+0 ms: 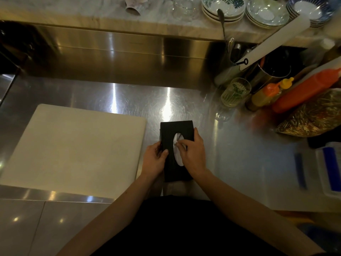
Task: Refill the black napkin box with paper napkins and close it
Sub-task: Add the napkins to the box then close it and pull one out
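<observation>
The black napkin box lay flat on the steel counter, near the front edge and just right of the pale cutting board, its oval opening facing up. White paper napkins showed through that opening. The left hand was clamped on the box's left side — thumb over the top edge, fingers wrapped down the side wall. The right hand lay across the top of the box, its fingers curled in and pinching the napkin paper at the oval slot. A strip of white stuck out from under the near end of the box; whether the box was fully shut there could not be told.

Over at the far right of the counter stood a ribbed glass, a small yellow-capped bottle and a big orange sauce bottle — all well apart from the box. On the far ledge, stacks of patterned plates sat in a row.
</observation>
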Available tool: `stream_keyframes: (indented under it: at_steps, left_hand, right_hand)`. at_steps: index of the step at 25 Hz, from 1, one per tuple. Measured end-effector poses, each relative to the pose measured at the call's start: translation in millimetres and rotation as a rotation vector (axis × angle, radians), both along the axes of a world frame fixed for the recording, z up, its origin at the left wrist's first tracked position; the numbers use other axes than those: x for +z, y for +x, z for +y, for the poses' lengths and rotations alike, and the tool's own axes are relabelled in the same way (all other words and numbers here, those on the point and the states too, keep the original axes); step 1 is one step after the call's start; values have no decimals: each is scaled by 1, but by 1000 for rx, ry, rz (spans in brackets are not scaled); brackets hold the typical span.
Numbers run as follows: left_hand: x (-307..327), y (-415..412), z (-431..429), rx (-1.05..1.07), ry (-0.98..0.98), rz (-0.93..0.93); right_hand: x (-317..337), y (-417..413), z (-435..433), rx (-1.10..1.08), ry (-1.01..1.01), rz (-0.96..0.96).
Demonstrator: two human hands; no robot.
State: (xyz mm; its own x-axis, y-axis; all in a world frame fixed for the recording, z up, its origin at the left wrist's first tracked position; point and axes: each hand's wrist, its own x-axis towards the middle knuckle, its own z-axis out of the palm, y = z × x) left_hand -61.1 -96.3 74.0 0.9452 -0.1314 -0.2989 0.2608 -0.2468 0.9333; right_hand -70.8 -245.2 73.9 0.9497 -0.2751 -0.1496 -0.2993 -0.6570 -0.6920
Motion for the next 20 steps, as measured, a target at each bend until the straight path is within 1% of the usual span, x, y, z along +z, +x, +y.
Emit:
stream_keyframes:
  at_steps: [3, 5, 7, 11, 15, 20]
  left_hand:
    - [-3, 1, 0, 11, -12, 17]
    - [-4, 1, 1, 16, 0, 47]
    - [-4, 1, 1, 25, 9, 74]
    - [-3, 1, 0, 30, 28, 66]
    - [-5, 2, 0, 31, 32, 90]
    - [-5, 1, 1, 11, 21, 50]
  right_hand:
    - [5, -6, -1, -72, 189, -55]
    - [9, -9, -4, -98, 241, -63]
    - [14, -10, -7, -101, 262, -82]
    - [22, -14, -13, -101, 309, -139]
    - [22, -18, -18, -85, 315, -168]
    - [18, -20, -19, -62, 303, -181]
